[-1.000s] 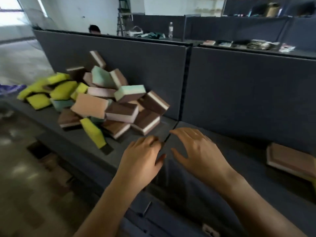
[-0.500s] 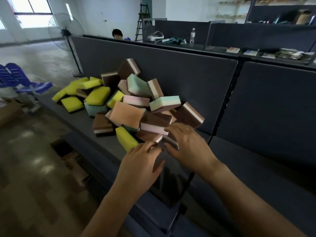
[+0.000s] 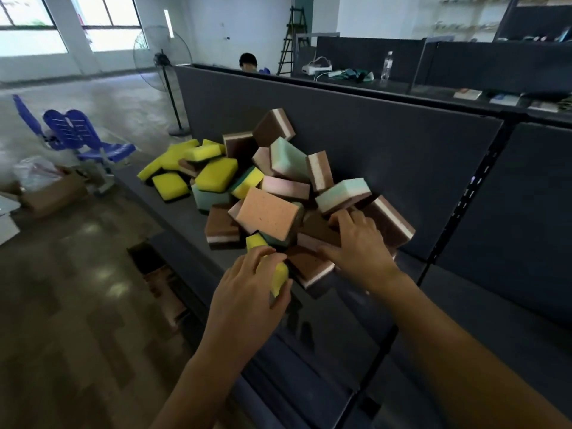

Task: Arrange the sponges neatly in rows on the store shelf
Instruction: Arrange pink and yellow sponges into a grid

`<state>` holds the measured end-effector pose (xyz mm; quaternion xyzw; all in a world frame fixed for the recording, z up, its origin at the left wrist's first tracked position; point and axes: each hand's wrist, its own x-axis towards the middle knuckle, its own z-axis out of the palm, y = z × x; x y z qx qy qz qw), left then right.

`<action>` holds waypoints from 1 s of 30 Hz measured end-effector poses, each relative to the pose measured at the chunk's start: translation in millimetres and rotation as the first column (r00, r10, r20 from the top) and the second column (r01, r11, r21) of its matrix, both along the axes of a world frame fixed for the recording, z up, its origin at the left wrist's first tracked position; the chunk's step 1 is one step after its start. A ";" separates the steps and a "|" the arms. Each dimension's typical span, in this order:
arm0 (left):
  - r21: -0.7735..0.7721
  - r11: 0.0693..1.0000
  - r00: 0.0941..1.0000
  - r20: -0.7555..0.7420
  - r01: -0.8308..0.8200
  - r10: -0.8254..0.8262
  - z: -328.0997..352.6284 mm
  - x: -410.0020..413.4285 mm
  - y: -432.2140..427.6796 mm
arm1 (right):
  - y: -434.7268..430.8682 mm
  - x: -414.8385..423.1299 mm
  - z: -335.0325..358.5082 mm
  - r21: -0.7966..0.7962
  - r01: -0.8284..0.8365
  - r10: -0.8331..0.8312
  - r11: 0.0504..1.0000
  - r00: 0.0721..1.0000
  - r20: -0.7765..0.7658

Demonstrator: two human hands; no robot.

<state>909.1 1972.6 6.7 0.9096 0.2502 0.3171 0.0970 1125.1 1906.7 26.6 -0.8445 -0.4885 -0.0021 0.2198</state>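
Note:
A loose heap of several sponges in yellow, brown, mint, pink and orange lies on the dark grey shelf, leaning against its back panel. My left hand grips a yellow sponge at the heap's near edge. My right hand lies on the brown sponges at the heap's right end, fingers spread over a brown and white sponge, thumb along its side. An orange sponge tops the near part of the heap.
The shelf's back panel rises behind the heap; a slotted upright splits it from the shelf bay to the right. Left of the shelf are floor, a cardboard box, blue chairs and a standing fan. A person sits beyond the panel.
Both hands moved from the bare shelf front into the heap. The left hand closed round the yellow sponge; the right hand settled on the brown sponges. The view swung left.

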 end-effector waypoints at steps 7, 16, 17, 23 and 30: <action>-0.255 0.948 0.971 -0.192 -0.192 0.145 -14.8 17.5 15.1 | -49.8 -27.5 11.0 0.084 -0.068 0.066 0.994 0.998 0.021; -0.329 0.941 0.996 -0.063 -0.073 0.055 -20.0 19.4 -5.9 | -84.3 -36.7 2.3 0.129 -0.026 0.025 0.991 1.000 0.012; -0.326 0.942 0.996 -0.062 -0.076 0.060 -14.2 16.1 -12.3 | -91.3 -36.5 2.7 0.150 -0.014 0.013 0.989 1.000 0.012; -0.145 0.983 0.992 -0.043 0.111 -0.118 21.0 27.2 -73.3 | -159.6 -34.2 8.0 0.260 0.124 -0.137 0.958 0.990 0.033; -0.132 0.902 0.881 -0.195 0.411 -0.431 22.7 91.3 -161.7 | -285.2 -17.1 7.4 0.298 0.428 -0.452 0.853 0.892 0.012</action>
